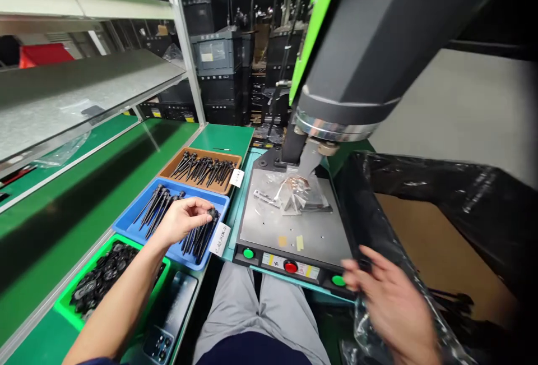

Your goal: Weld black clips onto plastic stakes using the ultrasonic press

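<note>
Hands first: left hand [182, 220] reaches over the blue tray [126, 225], fingers curled and pinching the upper end of a black pin [209, 229] from the bundle lying in that tray. Grip looks like a fingertip pinch, suited to lifting one slim piece from a loose pile. Right hand [393, 297] is motion-blurred at the lower right, fingers spread and holding nothing, just beside the right green button [338, 280] and touching or nearly touching the black plastic liner [420, 202].

Left to right:
- Green counter [63, 230] runs along the left under a metal shelf [63, 90].
- Green tray [63, 306], nearest the body, holds dark round parts.
- Blue tray sits next, full of black pins laid roughly parallel; a white label [219, 239] hangs on its right edge.
- Brown tray [202, 167], farther away, holds similar pins and has its own label. Judgement: trays line up within the left arm's reach so parts feed the machine from one side.
- A phone [170, 312] lies face up by the green tray.
- Press machine: grey base plate [294, 230] with a clear plastic-wrapped fixture [294, 191] under the press head [332, 124]. Front panel carries a left green button [248, 253], a red button [290, 267] and the right green one.
- Far right: a cardboard box [441, 253] lined with the black plastic, beside the machine.
</note>
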Tool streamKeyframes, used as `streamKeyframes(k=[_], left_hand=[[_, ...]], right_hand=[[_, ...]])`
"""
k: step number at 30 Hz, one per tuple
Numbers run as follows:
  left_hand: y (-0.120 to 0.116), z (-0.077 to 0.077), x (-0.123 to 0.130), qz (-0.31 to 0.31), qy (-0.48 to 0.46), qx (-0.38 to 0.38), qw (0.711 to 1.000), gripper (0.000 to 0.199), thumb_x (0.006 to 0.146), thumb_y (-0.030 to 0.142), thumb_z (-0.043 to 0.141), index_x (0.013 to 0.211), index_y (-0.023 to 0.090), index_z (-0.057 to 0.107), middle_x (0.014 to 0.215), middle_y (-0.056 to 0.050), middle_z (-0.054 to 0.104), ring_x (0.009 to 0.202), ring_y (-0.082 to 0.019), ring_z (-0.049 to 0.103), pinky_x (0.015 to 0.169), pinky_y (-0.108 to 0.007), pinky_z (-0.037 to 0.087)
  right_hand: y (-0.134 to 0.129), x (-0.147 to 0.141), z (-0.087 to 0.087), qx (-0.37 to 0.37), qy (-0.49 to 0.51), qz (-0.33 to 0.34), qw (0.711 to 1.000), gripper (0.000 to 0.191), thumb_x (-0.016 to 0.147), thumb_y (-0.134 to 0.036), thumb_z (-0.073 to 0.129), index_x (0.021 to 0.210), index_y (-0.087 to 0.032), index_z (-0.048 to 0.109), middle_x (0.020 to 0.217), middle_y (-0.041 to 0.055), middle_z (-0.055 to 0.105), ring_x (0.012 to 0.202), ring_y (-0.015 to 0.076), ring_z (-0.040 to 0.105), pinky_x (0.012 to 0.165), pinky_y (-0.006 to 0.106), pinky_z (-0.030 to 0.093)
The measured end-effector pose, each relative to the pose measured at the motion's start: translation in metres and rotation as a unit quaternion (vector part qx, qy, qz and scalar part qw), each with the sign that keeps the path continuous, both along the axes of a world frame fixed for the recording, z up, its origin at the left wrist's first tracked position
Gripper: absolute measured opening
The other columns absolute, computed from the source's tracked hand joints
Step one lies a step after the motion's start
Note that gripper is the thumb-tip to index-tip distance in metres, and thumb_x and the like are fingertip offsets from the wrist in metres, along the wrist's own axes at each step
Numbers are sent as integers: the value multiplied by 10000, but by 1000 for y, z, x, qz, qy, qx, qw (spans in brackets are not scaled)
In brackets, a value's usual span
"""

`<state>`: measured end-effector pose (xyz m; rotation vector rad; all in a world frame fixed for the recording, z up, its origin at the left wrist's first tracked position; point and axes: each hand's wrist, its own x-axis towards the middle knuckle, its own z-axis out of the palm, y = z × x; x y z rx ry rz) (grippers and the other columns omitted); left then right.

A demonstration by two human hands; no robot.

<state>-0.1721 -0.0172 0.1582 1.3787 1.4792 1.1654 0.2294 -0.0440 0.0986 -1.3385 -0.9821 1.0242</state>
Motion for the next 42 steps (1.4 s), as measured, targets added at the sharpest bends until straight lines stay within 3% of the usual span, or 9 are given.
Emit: streamKeyframes(k=[3, 5, 9, 15, 22, 28, 31, 37, 42], left_hand=[[9, 3, 39, -37, -33, 28, 998, 291, 606, 358, 826, 826, 192, 731, 885, -87, 719, 748, -220, 668, 700, -371, 570], [11, -1, 63, -57, -53, 51, 996, 256, 618, 352, 825, 805, 199, 738, 916, -94, 725, 800, -241, 680, 721, -385, 578], [9, -18, 101, -72, -86, 93, 989, 159, 687, 317, 796, 796, 210, 753, 941, -90, 740, 927, -257, 685, 857, -411, 561], [4, -42, 135, -86, -94, 94, 987, 140, 746, 276, 759, 853, 186, 763, 977, -93, 741, 968, -227, 677, 899, -375, 542], [6, -51, 144, -95, -110, 85, 986, 121, 736, 237, 770, 850, 194, 767, 982, -88, 740, 964, -215, 678, 888, -351, 539], [9, -58, 143, -115, -131, 73, 982, 103, 745, 207, 764, 847, 212, 773, 977, -75, 741, 962, -203, 676, 891, -341, 529], [11, -62, 143, -121, -156, 65, 978, 93, 739, 204, 770, 831, 215, 770, 959, -69, 742, 945, -200, 677, 884, -345, 532], [14, -55, 139, -160, -92, 57, 981, 61, 764, 207, 748, 822, 203, 766, 950, -74, 737, 938, -203, 676, 867, -339, 537], [16, -48, 136, -183, -24, 83, 979, 201, 797, 215, 719, 991, 242, 765, 987, -68, 728, 942, -193, 671, 833, -310, 548]], right_hand=[[11, -49, -9, -22, 104, 174, 979, 478, 669, -473, 829, 1018, -197, 655, 854, 97, 730, 636, 205, 662, 631, 366, 580], [16, -80, -13, 2, 140, 232, 963, 430, 704, -453, 802, 1026, -205, 664, 840, 77, 724, 641, 187, 652, 630, 350, 569], [23, -112, -18, 50, 159, 259, 951, 363, 763, -404, 753, 1055, -206, 666, 777, 25, 677, 652, 166, 636, 625, 315, 544], [28, -106, -24, 92, 175, 258, 946, 347, 789, -372, 730, 1073, -182, 670, 740, 4, 627, 628, 139, 579, 610, 287, 521], [30, -93, -29, 69, 165, 276, 944, 358, 789, -425, 728, 1045, -177, 697, 732, 7, 629, 616, 135, 570, 586, 269, 500], [37, -80, -21, 9, 207, 394, 895, 351, 817, -475, 693, 910, -136, 696, 764, 43, 682, 526, 99, 569, 505, 219, 462], [39, -77, -19, -6, 217, 409, 886, 380, 809, -498, 692, 908, -131, 687, 798, 61, 698, 516, 96, 572, 476, 205, 436], [35, -76, -21, 15, 135, 364, 922, 344, 837, -461, 655, 967, -145, 694, 795, 50, 697, 514, 97, 539, 485, 219, 424], [31, -76, -26, 41, 97, 334, 937, 283, 873, -386, 624, 1038, -165, 689, 797, 32, 689, 546, 105, 545, 519, 231, 442]])
